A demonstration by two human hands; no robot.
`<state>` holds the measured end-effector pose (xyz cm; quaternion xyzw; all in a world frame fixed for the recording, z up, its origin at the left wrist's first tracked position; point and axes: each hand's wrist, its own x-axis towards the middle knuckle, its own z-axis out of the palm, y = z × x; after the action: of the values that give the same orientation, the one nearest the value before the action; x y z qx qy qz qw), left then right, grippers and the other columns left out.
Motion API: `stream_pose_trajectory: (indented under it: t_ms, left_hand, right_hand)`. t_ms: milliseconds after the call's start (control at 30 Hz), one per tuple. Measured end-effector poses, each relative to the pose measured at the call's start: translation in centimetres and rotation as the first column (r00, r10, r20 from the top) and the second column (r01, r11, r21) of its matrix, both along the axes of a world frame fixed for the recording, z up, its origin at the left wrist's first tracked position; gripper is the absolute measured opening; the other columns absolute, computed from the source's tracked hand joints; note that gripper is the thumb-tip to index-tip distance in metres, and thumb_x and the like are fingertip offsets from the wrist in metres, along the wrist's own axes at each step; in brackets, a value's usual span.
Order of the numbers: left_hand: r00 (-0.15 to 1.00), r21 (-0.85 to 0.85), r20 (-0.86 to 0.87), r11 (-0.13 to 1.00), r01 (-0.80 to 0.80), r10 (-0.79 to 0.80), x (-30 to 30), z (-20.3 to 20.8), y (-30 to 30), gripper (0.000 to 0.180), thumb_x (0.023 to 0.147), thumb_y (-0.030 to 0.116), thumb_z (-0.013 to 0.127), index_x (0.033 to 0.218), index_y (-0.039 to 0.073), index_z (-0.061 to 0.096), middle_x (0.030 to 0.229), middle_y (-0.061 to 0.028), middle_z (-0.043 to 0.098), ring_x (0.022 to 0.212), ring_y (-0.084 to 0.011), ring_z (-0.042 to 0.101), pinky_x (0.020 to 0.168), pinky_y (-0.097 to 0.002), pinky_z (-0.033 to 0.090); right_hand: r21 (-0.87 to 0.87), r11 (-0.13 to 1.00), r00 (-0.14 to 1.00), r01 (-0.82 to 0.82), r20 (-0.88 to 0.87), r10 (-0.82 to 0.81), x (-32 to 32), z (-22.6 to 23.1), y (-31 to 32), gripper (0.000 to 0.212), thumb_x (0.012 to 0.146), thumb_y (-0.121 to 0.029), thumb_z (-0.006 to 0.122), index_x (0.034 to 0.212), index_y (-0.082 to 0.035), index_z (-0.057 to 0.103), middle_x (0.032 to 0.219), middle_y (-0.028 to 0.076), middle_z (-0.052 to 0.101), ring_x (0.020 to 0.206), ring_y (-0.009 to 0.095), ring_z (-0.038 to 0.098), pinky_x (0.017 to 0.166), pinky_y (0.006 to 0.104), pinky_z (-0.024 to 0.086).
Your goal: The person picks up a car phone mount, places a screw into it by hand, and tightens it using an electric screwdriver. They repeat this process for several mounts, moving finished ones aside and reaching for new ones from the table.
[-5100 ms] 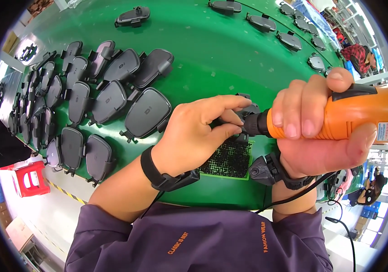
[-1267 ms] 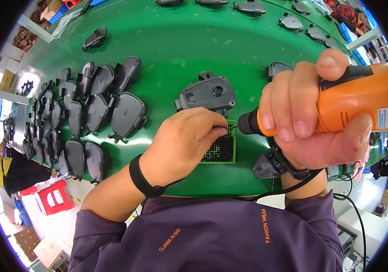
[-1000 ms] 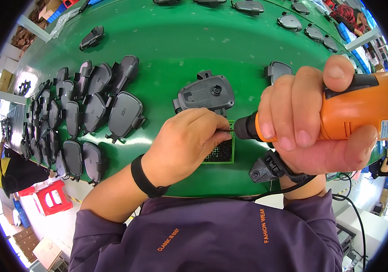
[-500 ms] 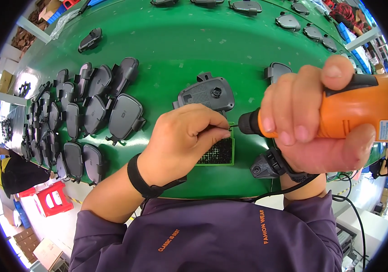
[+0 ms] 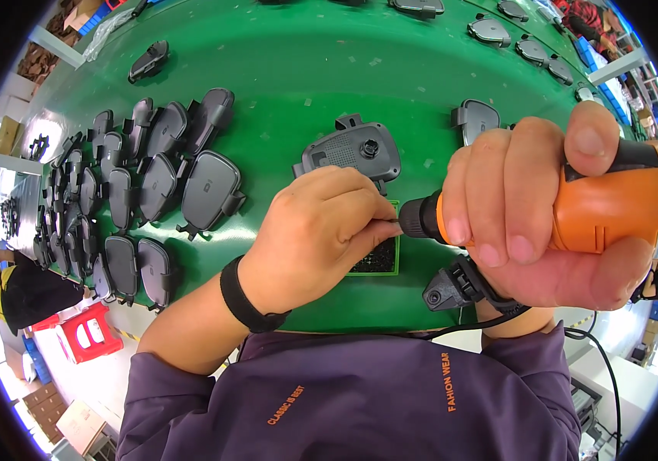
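My right hand (image 5: 517,207) grips an orange electric screwdriver (image 5: 575,207) with a black nose, held sideways and pointing left. The thumb and fingers of my left hand (image 5: 329,223) are pinched together at the screwdriver's tip; whatever small piece they hold is hidden. Just beyond them a dark grey phone holder (image 5: 329,151) lies back side up on the green bench, its round black knob (image 5: 369,147) showing. Partly covered by my left hand is a small green-rimmed tray (image 5: 397,250) with a dark, speckled inside.
Several more phone holders (image 5: 212,190) stand in rows at the left, and one (image 5: 477,121) lies beyond my right hand. Others line the far side of the green bench (image 5: 283,77). A black cable (image 5: 613,376) hangs at the right. A red stool (image 5: 89,334) stands on the floor.
My left fingertips and the screwdriver's nose have come closer together, so the bit between them barely shows. The screwdriver sits slightly lower, and my left hand has moved slightly right.
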<state>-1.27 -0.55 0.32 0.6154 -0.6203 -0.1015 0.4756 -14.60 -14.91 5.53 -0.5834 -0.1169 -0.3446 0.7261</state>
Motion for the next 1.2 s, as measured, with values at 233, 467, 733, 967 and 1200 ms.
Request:
stream_pose_trajectory:
  t_ms: [233, 467, 733, 967, 1200]
  left_hand:
    - [0.997, -0.073, 0.060, 0.996, 0.057, -0.052, 0.9, -0.4, -0.7, 0.023, 0.073, 0.004, 0.079, 0.094, 0.003, 0.070, 0.096, -0.0113, 0.066, 0.094, -0.0327, 0.064, 0.083, -0.0414, 0.051]
    - [0.947, 0.180, 0.240, 0.949, -0.257, 0.211, 2.5, -0.5, 0.0, 0.038, 0.073, -0.001, 0.079, 0.110, 0.007, 0.071, 0.126, -0.0169, 0.060, 0.113, -0.0355, 0.060, 0.091, -0.0398, 0.051]
    - [0.967, 0.239, 0.180, 0.945, -0.223, 0.183, 3.0, -0.7, 0.5, 0.041, 0.074, -0.001, 0.078, 0.113, 0.009, 0.071, 0.128, -0.0173, 0.060, 0.114, -0.0363, 0.059, 0.095, -0.0412, 0.050]
    - [0.964, 0.226, 0.192, 0.948, -0.223, 0.181, 3.0, -1.1, 0.6, 0.041, 0.074, 0.000, 0.078, 0.113, 0.009, 0.072, 0.128, -0.0174, 0.060, 0.113, -0.0362, 0.060, 0.094, -0.0410, 0.051]
    - [0.963, 0.218, 0.196, 0.950, -0.225, 0.183, 3.3, -1.2, 0.3, 0.040, 0.074, 0.001, 0.078, 0.113, 0.009, 0.072, 0.127, -0.0179, 0.060, 0.111, -0.0361, 0.061, 0.093, -0.0409, 0.051]
  right_hand:
    - [-0.029, 0.999, 0.999, 0.038, 0.012, -0.038, 0.2, 0.0, -0.1, 0.057, 0.096, -0.055, 0.056, 0.129, -0.009, 0.052, 0.072, 0.001, 0.055, 0.062, 0.014, 0.052, 0.063, 0.0318, 0.048]
    - [-0.053, 0.996, 0.998, 0.069, 0.003, -0.069, 2.1, -1.1, -3.3, 0.055, 0.097, -0.053, 0.054, 0.127, -0.008, 0.054, 0.071, 0.002, 0.055, 0.061, 0.014, 0.051, 0.061, 0.0322, 0.047]
    - [-0.018, 0.996, 0.994, 0.090, -0.052, -0.091, 2.6, -2.2, -2.9, 0.051, 0.096, -0.052, 0.053, 0.123, -0.008, 0.056, 0.067, 0.003, 0.054, 0.056, 0.014, 0.049, 0.058, 0.0323, 0.045]
    - [-0.074, 0.980, 0.966, 0.187, -0.165, -0.197, 2.7, -2.4, -2.1, 0.046, 0.094, -0.053, 0.057, 0.113, -0.011, 0.057, 0.065, 0.001, 0.053, 0.055, 0.013, 0.048, 0.055, 0.0303, 0.043]
    - [0.075, 0.992, 0.992, 0.104, -0.080, -0.098, 3.3, -2.9, -2.5, 0.035, 0.089, -0.031, 0.069, 0.100, -0.002, 0.052, 0.061, 0.004, 0.054, 0.052, 0.013, 0.053, 0.057, 0.0302, 0.049]
